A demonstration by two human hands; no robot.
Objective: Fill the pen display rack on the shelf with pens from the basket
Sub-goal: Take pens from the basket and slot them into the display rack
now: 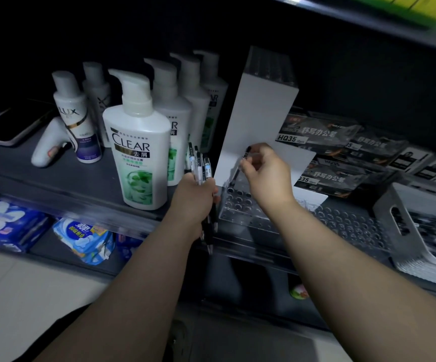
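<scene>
Head view only.

Right hand: fingers pinched on the top end of one pen. The pen is tilted, tip down toward the back rows of the clear pen rack. Can't tell if the tip is in a hole yet; the shaft is blurred.

Left hand: fingers curled round a spare bundle of pens, held just left of the rack, next to the CLEAR shampoo bottle.

The rack sits at the front edge of the shelf, with a white back card standing behind it. The holes I can see look empty, so I'd say filling has barely begun.

The basket is at the right end of the shelf, with more pens inside, blurred.

Step advice:
- Bring the pen upright over one hole before letting it go.
- Fill the back row first so the hand doesn't knock pens already seated.
- Keep the left bundle clear of the bottle.

The pens are slim, with clear barrels, dark grips and clips.
</scene>
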